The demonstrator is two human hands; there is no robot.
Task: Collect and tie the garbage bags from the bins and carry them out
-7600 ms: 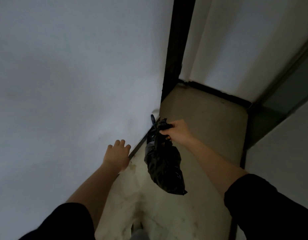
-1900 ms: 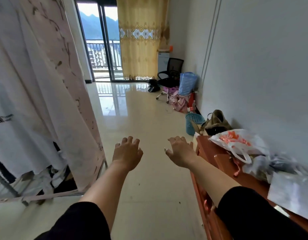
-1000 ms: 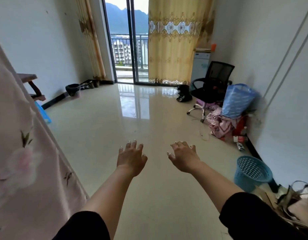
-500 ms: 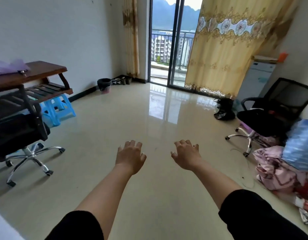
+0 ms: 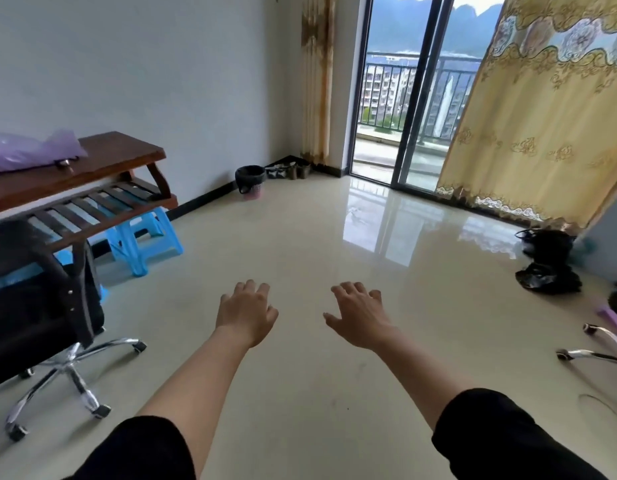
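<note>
Garbage bag (image 5: 248,172): black and glossy, it lines a small bin (image 5: 253,193). Its top is folded out over the rim, so only the bin's pinkish lattice base shows below. The bin stands on the floor (image 5: 300,258) against the left wall, well ahead of the person, just beside a row of shoes (image 5: 289,170) in the corner. Far to the right, near the hem of the yellow curtain (image 5: 542,116), two black crumpled heaps (image 5: 546,277) lie on the floor; they look like plastic bags, though this cannot be told for sure.

The left hand (image 5: 246,311) and right hand (image 5: 360,317) are held out over the bare floor, palms down and apart. Their fingers are loose and slightly spread, grasping nothing. Black sleeves cover both upper arms.

At the left stands a wooden bench (image 5: 102,161) with a purple plastic bag (image 5: 26,150) on top. Blue stools (image 5: 144,237) sit under it, and a black office chair (image 5: 40,306) stands in front.
</note>
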